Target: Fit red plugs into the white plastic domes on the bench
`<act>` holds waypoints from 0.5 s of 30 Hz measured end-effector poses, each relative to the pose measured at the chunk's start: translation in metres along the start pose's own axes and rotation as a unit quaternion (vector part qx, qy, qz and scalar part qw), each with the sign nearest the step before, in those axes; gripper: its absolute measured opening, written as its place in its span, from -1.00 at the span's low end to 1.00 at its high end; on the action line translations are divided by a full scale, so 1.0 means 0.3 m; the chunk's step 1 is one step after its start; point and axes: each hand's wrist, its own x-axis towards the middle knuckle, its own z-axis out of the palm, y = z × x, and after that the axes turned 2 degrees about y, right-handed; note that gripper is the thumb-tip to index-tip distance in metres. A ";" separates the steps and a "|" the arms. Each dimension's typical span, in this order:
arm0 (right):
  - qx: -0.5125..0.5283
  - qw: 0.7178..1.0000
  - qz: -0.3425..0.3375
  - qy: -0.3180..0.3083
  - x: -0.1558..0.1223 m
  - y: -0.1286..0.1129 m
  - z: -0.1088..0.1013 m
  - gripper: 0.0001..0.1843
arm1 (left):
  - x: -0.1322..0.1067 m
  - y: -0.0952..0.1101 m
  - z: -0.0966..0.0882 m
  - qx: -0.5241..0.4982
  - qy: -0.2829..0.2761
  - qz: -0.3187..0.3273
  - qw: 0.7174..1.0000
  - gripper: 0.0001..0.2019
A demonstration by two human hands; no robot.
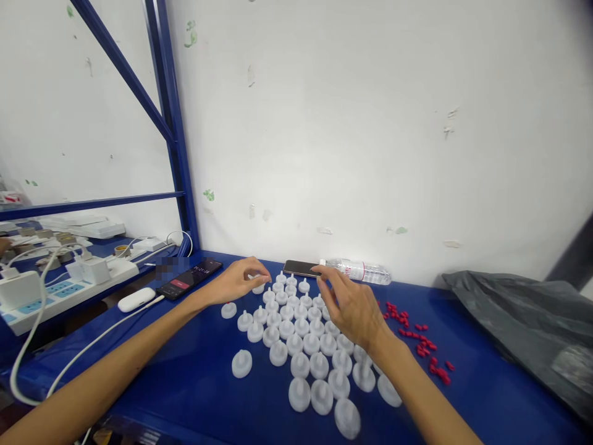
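Several white translucent caps with thin nozzles (301, 326) stand in a cluster on the blue table (185, 364), nozzles mostly upward. My left hand (243, 279) is at the cluster's far left, its thumb and fingers closed around the top of a white nozzle cap (258, 288). Left of the cluster, a separate cap (228, 310) shows a hint of red at its tip. My right hand (348, 301) hovers over the right side of the cluster, thumb and index finger apart, with nothing visible between them. It hides some caps. Small red pieces (419, 337) lie scattered to its right.
Against the wall lie a dark phone (300, 267) and a clear plastic bottle (361, 271). Left are a lit phone (189, 279), a white case (136, 300), a cable and a power strip (69, 290). A grey plastic bag (519, 327) covers the right; a blue frame post (173, 123) rises behind.
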 end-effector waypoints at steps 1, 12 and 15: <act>-0.001 1.000 0.000 -0.001 0.000 0.000 -0.001 -0.69 | -0.002 0.003 -0.006 0.020 -0.007 0.008 1.000 -0.66; -0.029 0.999 0.027 -0.005 0.003 0.031 -0.023 -0.69 | -0.012 -0.011 -0.030 0.129 -0.115 0.039 0.984 -0.80; -0.027 0.998 0.049 -0.015 0.007 0.044 -0.041 -0.70 | -0.014 -0.003 -0.040 0.150 -0.098 0.033 0.983 -0.83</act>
